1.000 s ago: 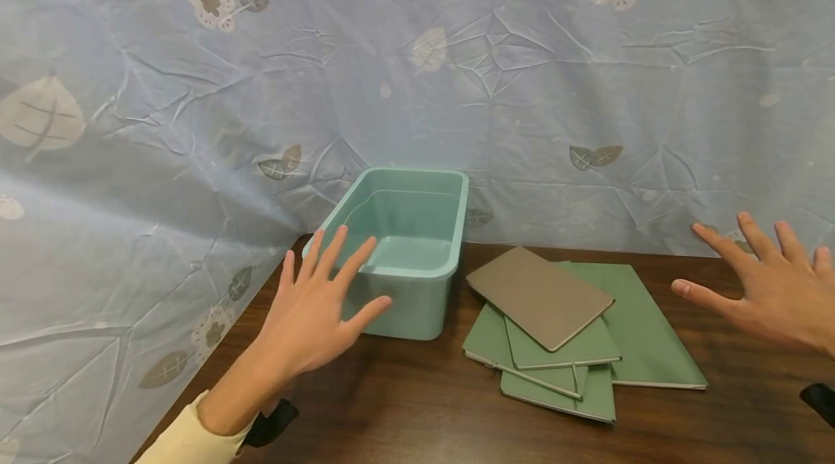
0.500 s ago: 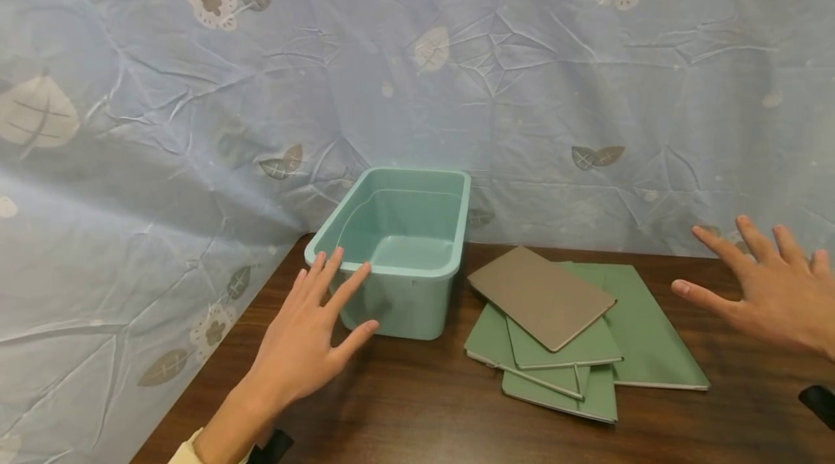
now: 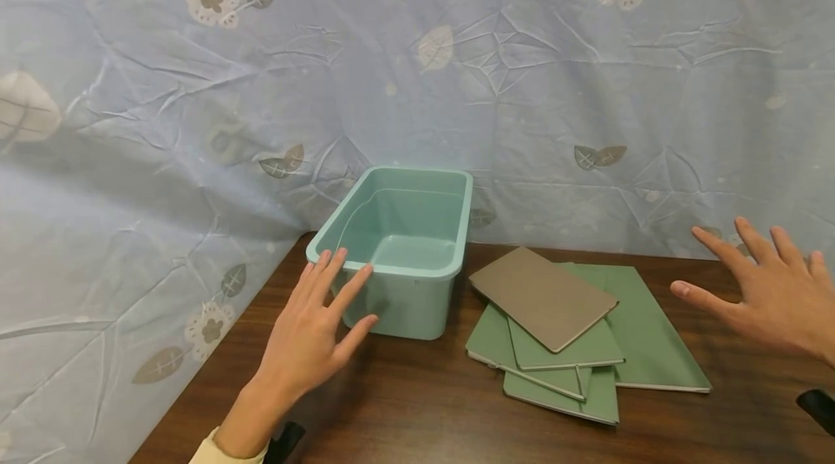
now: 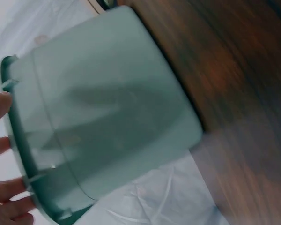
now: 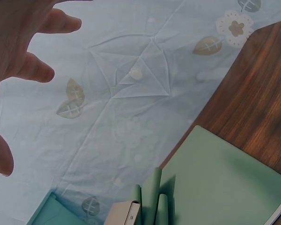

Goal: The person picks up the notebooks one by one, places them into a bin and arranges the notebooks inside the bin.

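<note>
My left hand (image 3: 309, 330) hovers with fingers spread at the near left corner of a teal plastic bin (image 3: 404, 304); its fingertips overlap the rim in the head view. In the left wrist view, the fingers (image 4: 11, 206) show beside the rim and the bin's outer wall (image 4: 107, 103) fills the middle. My right hand (image 3: 776, 290) is held up at the far right, fingers spread, holding nothing. Between the hands lies a loose pile of notebooks: a taupe notebook (image 3: 541, 297) on top, several green notebooks (image 3: 567, 355) under it, and a larger green notebook (image 3: 652, 333) at the right.
Everything stands on a dark brown wooden table (image 3: 417, 413). A pale blue-grey curtain (image 3: 496, 87) with leaf and flower prints hangs along the back and left edges. The bin's inside shows a bare floor. Black straps (image 3: 287, 442) show at both wrists.
My left hand has drawn back and lower from over the bin's near rim, its fingertips now at the near corner. The right hand, bin and notebooks look almost unchanged.
</note>
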Available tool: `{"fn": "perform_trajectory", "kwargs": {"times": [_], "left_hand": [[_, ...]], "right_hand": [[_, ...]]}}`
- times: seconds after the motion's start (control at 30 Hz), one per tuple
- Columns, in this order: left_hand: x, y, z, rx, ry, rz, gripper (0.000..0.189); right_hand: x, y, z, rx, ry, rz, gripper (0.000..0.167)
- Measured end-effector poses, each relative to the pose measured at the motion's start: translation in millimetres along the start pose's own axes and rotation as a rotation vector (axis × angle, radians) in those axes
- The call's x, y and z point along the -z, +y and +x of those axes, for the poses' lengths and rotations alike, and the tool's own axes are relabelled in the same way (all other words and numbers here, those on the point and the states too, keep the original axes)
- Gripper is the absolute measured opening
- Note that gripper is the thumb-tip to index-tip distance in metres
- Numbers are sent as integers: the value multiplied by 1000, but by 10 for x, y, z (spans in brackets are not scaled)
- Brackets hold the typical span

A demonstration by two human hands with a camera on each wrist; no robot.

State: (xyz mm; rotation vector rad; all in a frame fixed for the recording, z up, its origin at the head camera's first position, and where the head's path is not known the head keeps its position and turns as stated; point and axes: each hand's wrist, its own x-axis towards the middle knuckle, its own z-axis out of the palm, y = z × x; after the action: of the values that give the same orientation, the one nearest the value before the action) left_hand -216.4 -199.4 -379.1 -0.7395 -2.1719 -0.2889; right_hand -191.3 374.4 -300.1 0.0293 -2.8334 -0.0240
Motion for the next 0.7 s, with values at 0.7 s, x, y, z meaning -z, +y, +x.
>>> {"fn": "perform_trajectory", "kwargs": {"times": [0.7], "left_hand": [[-145, -190, 42, -148, 167, 11, 50]], "right_hand": [[-2, -159, 16, 44, 26, 301, 92]]}}
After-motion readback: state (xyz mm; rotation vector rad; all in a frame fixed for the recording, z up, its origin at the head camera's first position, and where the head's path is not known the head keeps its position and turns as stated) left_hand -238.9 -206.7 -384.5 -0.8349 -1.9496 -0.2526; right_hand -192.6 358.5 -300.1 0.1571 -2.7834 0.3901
